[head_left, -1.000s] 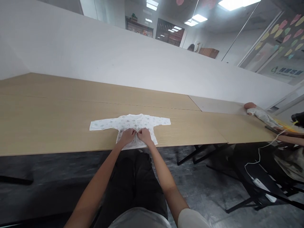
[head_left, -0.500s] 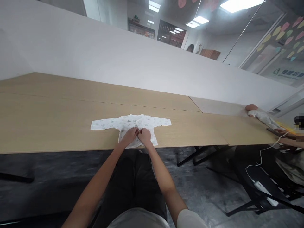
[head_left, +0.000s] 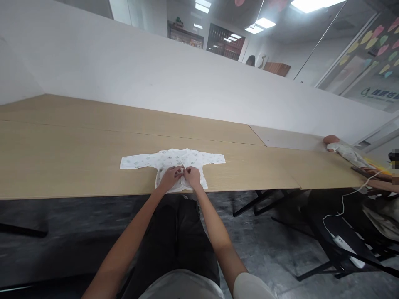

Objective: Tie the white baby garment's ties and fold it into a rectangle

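Baby shirt (head_left: 166, 159) lies flat on the table (head_left: 77, 166), hem by the near edge, collar away from the person; long axis, sleeve to sleeve, runs L–R, approx. along that edge. Front opening sits btwn. L hand (head_left: 170, 177) and R hand (head_left: 192, 176), abt. equally near both. Each grip seems to pinch cloth there, tips nearly touching; fine detail too small to tell. Forearms reach fwd, converging, wrists low over shirt's lower half, knuckles up.
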Available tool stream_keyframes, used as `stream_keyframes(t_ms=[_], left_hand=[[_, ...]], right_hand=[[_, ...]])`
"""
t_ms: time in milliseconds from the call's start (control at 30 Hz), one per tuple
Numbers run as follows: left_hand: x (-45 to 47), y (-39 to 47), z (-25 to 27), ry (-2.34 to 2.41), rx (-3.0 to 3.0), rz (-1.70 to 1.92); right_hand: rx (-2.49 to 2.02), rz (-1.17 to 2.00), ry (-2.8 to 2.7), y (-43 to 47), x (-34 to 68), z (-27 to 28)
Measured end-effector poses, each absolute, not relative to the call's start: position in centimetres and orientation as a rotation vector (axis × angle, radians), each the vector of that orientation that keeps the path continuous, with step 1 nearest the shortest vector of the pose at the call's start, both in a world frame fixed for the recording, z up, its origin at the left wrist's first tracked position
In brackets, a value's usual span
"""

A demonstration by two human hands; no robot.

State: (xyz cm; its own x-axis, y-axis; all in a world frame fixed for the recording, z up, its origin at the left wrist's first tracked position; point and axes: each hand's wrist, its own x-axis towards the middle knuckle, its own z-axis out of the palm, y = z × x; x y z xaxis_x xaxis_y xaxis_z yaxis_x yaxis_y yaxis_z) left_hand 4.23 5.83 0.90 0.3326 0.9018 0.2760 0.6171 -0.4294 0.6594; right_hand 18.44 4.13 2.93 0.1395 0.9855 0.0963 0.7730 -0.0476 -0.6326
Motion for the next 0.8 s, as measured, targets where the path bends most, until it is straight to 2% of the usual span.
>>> stream_keyframes(t_ms=[233,433,600,800], left_hand=[[3.2,5.8,0.2,1.347,2.19,0.864],[3.0,7.0,1.1,1.389,2.181,0.754],[3.3,11.1,3.0,1.589,2.146,0.849],[5.5,14.6,2.4,1.77,2.118,0.707]], right_hand=[[-1.961,0.473,-1.598,3.7,19.8,3.6],[-1.982,0.531,-1.772,4.2,20.4,5.2],[-2.005,0.236,-1.874,8.5,19.7,7.4],[-1.972,0.341,-2.243,13.5,17.9,6.0]])
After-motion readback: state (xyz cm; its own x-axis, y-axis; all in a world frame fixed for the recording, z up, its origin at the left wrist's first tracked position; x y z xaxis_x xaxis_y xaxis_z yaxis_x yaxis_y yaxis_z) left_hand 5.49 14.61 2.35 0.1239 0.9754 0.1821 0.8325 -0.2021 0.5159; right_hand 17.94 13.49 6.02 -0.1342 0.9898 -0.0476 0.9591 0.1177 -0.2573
